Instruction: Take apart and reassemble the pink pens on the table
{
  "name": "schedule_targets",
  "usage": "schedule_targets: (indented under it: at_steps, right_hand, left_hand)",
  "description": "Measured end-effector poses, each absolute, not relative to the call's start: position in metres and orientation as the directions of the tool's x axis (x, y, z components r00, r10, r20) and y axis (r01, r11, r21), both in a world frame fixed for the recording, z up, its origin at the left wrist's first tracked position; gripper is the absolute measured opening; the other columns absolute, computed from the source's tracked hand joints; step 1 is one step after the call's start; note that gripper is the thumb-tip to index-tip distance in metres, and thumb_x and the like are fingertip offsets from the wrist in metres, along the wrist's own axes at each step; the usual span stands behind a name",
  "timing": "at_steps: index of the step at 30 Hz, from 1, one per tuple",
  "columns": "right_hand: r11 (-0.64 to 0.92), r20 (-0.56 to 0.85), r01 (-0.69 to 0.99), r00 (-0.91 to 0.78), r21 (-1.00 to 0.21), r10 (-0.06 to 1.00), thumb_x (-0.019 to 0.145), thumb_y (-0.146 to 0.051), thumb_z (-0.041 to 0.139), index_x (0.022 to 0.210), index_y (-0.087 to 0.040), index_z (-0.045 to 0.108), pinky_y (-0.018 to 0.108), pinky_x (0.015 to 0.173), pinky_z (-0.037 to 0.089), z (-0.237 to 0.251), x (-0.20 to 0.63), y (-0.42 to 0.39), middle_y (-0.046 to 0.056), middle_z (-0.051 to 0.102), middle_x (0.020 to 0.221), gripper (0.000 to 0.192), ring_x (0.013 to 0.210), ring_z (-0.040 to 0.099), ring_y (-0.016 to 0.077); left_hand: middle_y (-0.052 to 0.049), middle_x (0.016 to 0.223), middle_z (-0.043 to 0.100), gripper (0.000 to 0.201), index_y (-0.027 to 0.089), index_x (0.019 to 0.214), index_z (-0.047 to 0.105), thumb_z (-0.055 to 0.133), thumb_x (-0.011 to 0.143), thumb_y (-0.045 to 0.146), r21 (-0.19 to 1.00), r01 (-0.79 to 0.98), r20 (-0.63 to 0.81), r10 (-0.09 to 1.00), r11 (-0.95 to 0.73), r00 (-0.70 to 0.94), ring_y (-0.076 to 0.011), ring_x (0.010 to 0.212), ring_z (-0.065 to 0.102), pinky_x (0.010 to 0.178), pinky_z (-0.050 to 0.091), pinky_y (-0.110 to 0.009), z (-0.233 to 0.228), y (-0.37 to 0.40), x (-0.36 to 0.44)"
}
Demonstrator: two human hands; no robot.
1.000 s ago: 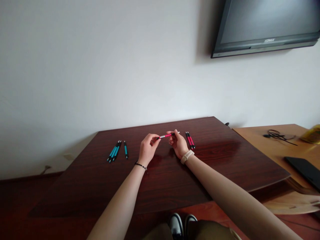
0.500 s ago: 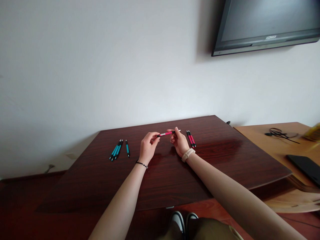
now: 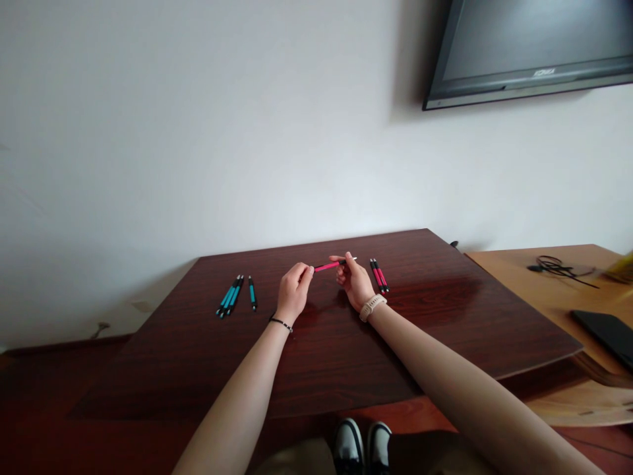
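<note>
Head view: both hands pinch one pink pen (image 3: pixel 329 266) just above the desk (image 3: pixel 346 343), left hand (image 3: pixel 293 293) clamped on its near tip, right hand (image 3: pixel 355 280) on the far end, so it hangs level between them. Blue pens (image 3: pixel 235 295) lie left of it, red pens (image 3: pixel 379 274) right. Pen details are too small to make out.

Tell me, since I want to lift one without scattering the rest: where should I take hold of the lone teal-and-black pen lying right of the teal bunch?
Pinch the lone teal-and-black pen at mid-barrel from above, coming from its right. It lies flat on the dark wooden table, apart from the teal bunch on its left.
</note>
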State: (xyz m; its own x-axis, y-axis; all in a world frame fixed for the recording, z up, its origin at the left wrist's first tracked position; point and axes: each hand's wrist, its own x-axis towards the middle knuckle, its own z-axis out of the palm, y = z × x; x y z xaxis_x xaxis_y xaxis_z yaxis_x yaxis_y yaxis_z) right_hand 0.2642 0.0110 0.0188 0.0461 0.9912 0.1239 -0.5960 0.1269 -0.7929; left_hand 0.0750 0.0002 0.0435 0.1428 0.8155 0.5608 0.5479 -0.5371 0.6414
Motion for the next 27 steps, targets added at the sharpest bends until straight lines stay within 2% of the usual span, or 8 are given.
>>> schedule_targets:
  at_steps: [6,12,16,21,24,27]
  right_hand:
    - [0.115,0.126,-0.607,0.024,-0.787,0.992,0.089,-0.067,0.075,0.094,-0.020,0.081,0.029,0.054,0.031,0.021,0.263,0.009,-0.002,0.051,0.068,0.047,0.057,0.037,0.0113]
    - [0.113,0.133,-0.606,0.012,-0.788,0.991,0.086,-0.072,0.075,0.094,-0.020,0.081,0.028,0.053,0.031,0.022,0.262,0.009,-0.002,0.051,0.067,0.052,0.057,0.037,0.0110]
    - [0.111,0.132,-0.610,0.011,-0.784,0.991,0.086,-0.073,0.075,0.093,-0.020,0.079,0.029,0.054,0.033,0.020,0.263,0.011,-0.002,0.053,0.068,0.053,0.057,0.039,0.0112]
    - [0.095,0.103,-0.618,0.023,-0.781,0.994,0.086,-0.070,0.076,0.094,-0.021,0.078,0.030,0.054,0.033,0.018,0.264,0.012,-0.002,0.055,0.069,0.050,0.056,0.040,0.0113]
    - [0.092,0.105,-0.623,0.017,-0.777,0.994,0.087,-0.069,0.076,0.096,-0.021,0.077,0.029,0.054,0.033,0.019,0.264,0.012,-0.002,0.055,0.069,0.049,0.056,0.039,0.0110]
    - [0.095,0.108,-0.620,0.017,-0.779,0.994,0.087,-0.069,0.075,0.094,-0.021,0.077,0.029,0.054,0.033,0.020,0.264,0.012,-0.002,0.055,0.069,0.049,0.056,0.040,0.0109]
  left_hand:
    - [0.000,0.066,0.051,0.052,0.023,0.073,0.048,0.038,0.111,0.056,0.664,0.554,0.541,0.834,-0.502,0.107,-0.0167,0.064,0.050,0.065,0.036,-0.030,0.037,0.005,0.075]
    - [-0.002,0.059,0.054,0.060,0.023,0.064,0.050,0.042,0.107,0.063,0.688,0.560,0.529,0.847,-0.461,0.047,-0.0190,0.062,0.055,0.059,0.037,-0.029,0.033,0.010,0.075]
    - [-0.001,0.057,0.051,0.060,0.022,0.061,0.046,0.043,0.108,0.060,0.712,0.548,0.504,0.863,-0.439,0.037,-0.0166,0.059,0.050,0.059,0.035,-0.029,0.034,0.009,0.076]
    - [0.002,0.065,0.050,0.050,0.022,0.071,0.050,0.048,0.108,0.056,0.710,0.509,0.504,0.856,-0.487,0.115,-0.0148,0.063,0.047,0.064,0.036,-0.028,0.037,0.005,0.078]
    - [0.003,0.074,0.057,0.034,0.023,0.086,0.057,0.057,0.104,0.052,0.716,0.482,0.511,0.849,-0.506,0.132,-0.0155,0.068,0.053,0.068,0.041,-0.027,0.039,0.003,0.079]
    - [0.001,0.081,0.064,0.024,0.023,0.096,0.062,0.058,0.104,0.045,0.705,0.463,0.532,0.833,-0.536,0.154,-0.0164,0.073,0.059,0.072,0.045,-0.027,0.040,0.003,0.080]
